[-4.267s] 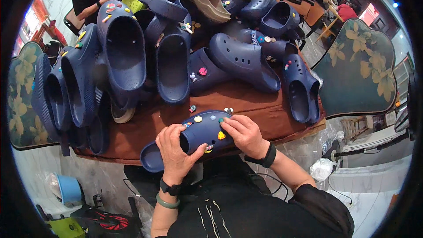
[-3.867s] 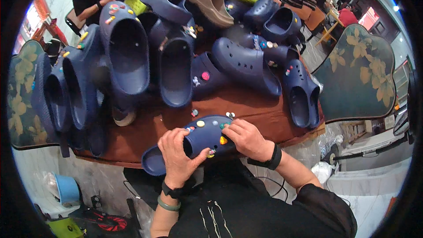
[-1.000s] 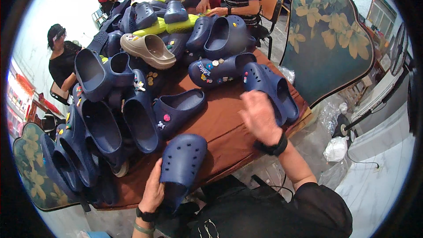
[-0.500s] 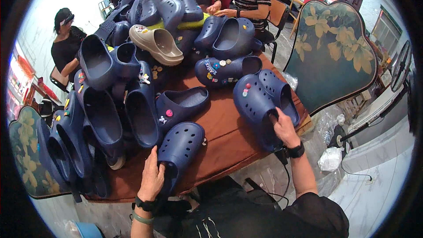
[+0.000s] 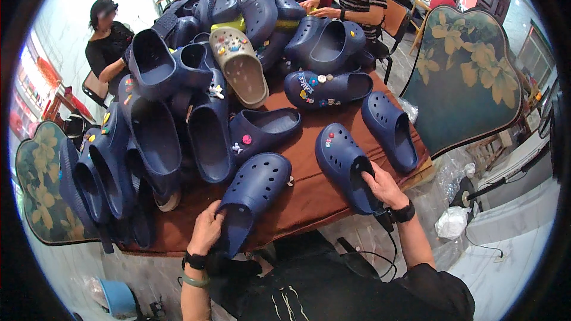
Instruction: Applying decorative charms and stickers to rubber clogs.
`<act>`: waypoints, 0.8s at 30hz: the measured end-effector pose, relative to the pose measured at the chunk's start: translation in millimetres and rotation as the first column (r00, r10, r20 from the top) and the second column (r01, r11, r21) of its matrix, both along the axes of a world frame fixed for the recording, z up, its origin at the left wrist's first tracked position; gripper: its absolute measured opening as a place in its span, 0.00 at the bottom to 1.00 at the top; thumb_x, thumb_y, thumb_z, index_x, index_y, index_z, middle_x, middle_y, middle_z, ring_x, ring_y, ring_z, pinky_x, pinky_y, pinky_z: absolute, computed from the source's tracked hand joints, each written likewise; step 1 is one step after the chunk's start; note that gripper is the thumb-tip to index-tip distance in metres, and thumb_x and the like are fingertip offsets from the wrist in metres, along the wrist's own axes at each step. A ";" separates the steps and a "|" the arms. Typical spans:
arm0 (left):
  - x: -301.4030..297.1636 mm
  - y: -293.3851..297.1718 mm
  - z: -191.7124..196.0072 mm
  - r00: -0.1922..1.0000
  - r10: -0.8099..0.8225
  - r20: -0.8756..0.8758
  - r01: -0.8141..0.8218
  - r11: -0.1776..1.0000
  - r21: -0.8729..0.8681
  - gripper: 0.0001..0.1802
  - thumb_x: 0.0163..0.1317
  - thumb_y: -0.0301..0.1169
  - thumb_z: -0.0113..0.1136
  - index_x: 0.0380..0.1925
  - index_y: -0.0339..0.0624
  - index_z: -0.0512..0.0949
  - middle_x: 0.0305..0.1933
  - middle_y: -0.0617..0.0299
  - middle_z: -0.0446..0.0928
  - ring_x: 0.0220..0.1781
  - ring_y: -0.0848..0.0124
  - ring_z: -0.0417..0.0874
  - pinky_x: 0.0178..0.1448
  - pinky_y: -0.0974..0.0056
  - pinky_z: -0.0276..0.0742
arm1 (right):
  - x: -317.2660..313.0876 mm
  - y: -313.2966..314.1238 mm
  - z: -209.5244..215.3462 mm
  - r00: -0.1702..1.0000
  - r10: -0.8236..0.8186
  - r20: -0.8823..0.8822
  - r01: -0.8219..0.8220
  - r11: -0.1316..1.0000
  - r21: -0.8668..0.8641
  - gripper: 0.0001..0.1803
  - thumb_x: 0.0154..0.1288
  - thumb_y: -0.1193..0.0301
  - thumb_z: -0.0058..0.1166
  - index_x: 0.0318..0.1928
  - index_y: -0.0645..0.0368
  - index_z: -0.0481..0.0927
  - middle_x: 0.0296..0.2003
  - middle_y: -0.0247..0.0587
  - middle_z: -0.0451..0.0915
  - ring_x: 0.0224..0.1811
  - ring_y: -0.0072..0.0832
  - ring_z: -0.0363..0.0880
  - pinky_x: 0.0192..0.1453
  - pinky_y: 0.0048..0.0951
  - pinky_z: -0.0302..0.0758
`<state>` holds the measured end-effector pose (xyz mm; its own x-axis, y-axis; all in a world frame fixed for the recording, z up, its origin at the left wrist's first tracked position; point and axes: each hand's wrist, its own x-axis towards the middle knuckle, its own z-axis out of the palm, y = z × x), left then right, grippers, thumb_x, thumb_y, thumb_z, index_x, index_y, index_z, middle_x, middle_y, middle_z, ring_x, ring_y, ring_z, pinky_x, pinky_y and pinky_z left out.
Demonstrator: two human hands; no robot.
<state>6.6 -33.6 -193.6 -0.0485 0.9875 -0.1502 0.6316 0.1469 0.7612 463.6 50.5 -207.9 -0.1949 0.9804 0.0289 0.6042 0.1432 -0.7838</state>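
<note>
Left hand (image 5: 206,227) holds blue clog (image 5: 256,183) | right hand (image 5: 385,188) holds charm-dotted clog (image 5: 340,151)

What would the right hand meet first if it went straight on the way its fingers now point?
The right hand would most likely meet the upper of the navy clog it touches at the opening; depth inside the shoe is unclear.

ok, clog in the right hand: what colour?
The clog in the right hand is navy blue; best in head view.
</note>
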 end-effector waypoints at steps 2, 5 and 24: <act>5.9 -4.7 -0.8 0.969 0.013 0.248 -0.009 1.000 -0.019 0.19 0.72 0.31 0.51 0.59 0.34 0.73 0.50 0.54 0.81 0.51 0.67 0.79 0.58 0.63 0.73 | 1.4 -2.6 -2.9 1.000 0.007 -0.019 -0.007 1.000 0.024 0.20 0.72 0.70 0.49 0.62 0.62 0.70 0.52 0.57 0.79 0.57 0.52 0.76 0.61 0.42 0.71; 23.5 0.5 19.2 0.823 0.072 0.564 -0.037 0.997 -0.073 0.20 0.74 0.34 0.50 0.62 0.35 0.71 0.54 0.61 0.78 0.53 0.71 0.76 0.61 0.64 0.71 | 8.8 -8.0 -25.7 1.000 0.023 -0.009 -0.022 0.997 0.076 0.23 0.70 0.72 0.49 0.64 0.62 0.68 0.55 0.57 0.76 0.60 0.54 0.72 0.64 0.44 0.69; 154.2 203.1 82.6 0.771 -0.339 0.539 0.297 0.940 0.166 0.29 0.73 0.39 0.54 0.67 0.38 0.59 0.46 0.65 0.71 0.45 0.76 0.72 0.49 0.69 0.72 | -5.5 -26.2 -39.4 0.975 -0.223 -0.018 0.223 0.964 0.143 0.22 0.69 0.74 0.49 0.63 0.66 0.71 0.54 0.57 0.77 0.60 0.52 0.72 0.64 0.43 0.68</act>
<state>160.8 169.5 -111.0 0.3402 0.9402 0.0140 0.1021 -0.0517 0.9934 458.2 24.3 -247.3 0.0285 0.9847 0.1718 0.6322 0.1154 -0.7662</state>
